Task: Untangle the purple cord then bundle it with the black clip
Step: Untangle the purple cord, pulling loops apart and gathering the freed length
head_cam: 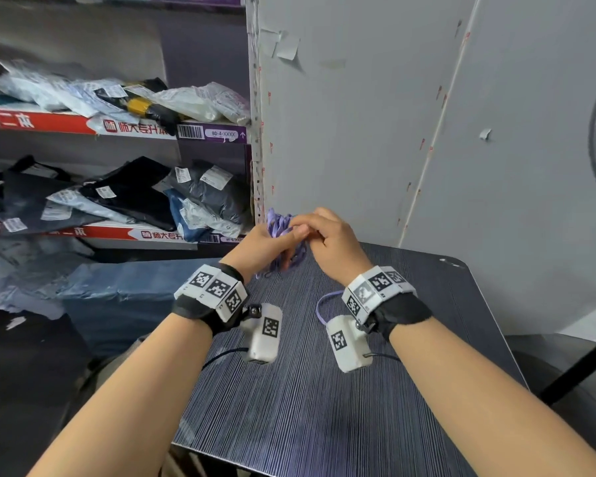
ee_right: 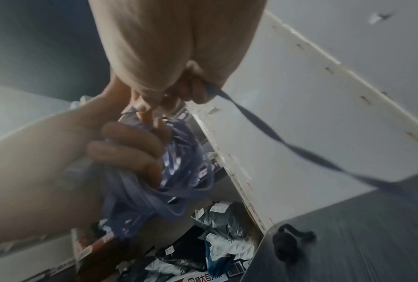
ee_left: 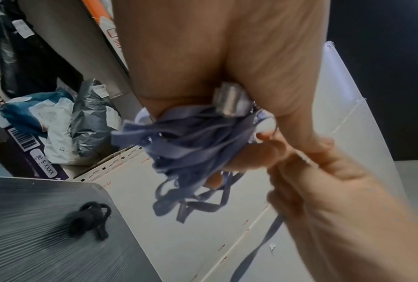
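Purple cord sits bunched in a loose tangle of flat loops, held up in the air over the far edge of the striped table, between the two hands. The left hand grips the bundle, its fingers curled round the mass of loops so that strands spill out above and below the fist. A silver plug at one end of the cord pokes out near the left palm in the left wrist view. The right hand meets the left at the bundle and pinches a single strand; from that pinch one free length of cord runs off and down to the table, where a loop of it shows beside the right wrist in the head view. The black clip lies on the table near its rounded corner, apart from both hands and untouched. Beyond the table stands a pale wall panel, and to the left are shelves piled with parcels in grey, white and black bags.
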